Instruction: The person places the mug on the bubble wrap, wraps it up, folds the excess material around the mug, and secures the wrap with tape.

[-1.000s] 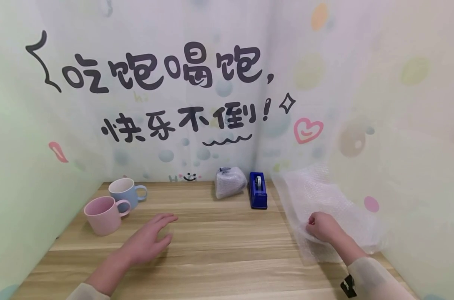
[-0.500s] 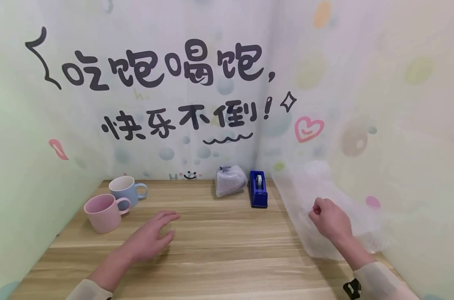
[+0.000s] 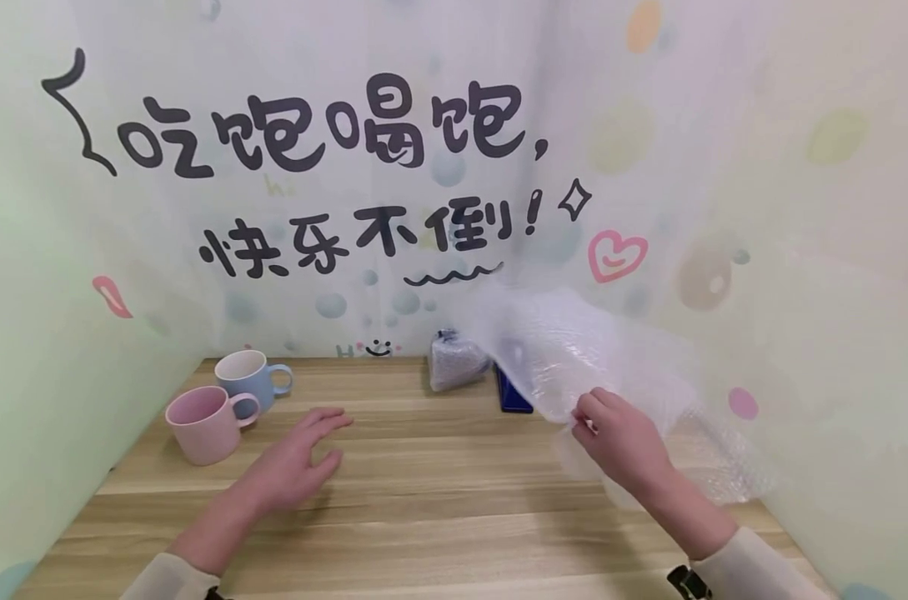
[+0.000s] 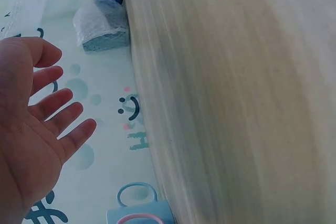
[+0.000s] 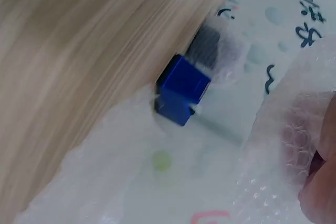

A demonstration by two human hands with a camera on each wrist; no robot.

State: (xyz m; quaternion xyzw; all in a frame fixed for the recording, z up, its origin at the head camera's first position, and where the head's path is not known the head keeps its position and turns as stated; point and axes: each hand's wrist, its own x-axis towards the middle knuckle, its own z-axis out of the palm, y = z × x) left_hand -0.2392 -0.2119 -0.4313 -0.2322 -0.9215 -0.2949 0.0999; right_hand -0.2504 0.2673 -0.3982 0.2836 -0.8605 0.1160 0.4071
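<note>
Head view, right of centre: upper part of the blue plastic tape dispenser [image 3: 515, 397] is masked by the clear bubble-wrap sheet [image 3: 574, 333], whose upper-left edge is blurred. Contents of the small bubble-wrapped bundle [image 3: 455, 367] just below centre: can't tell. Light blue mug [image 3: 243, 379] at left is partly hidden by the pink mug [image 3: 202, 429]. Small black object [image 3: 689, 583] at the cream sleeve cuff [image 3: 754, 567], bottom right: too small to identify. Left wrist view: left hand [image 4: 31, 129] cut by left edge, both mugs by bottom edge, dispenser by top. Right wrist view: right hand [image 5: 323, 190] mostly past right edge.
</note>
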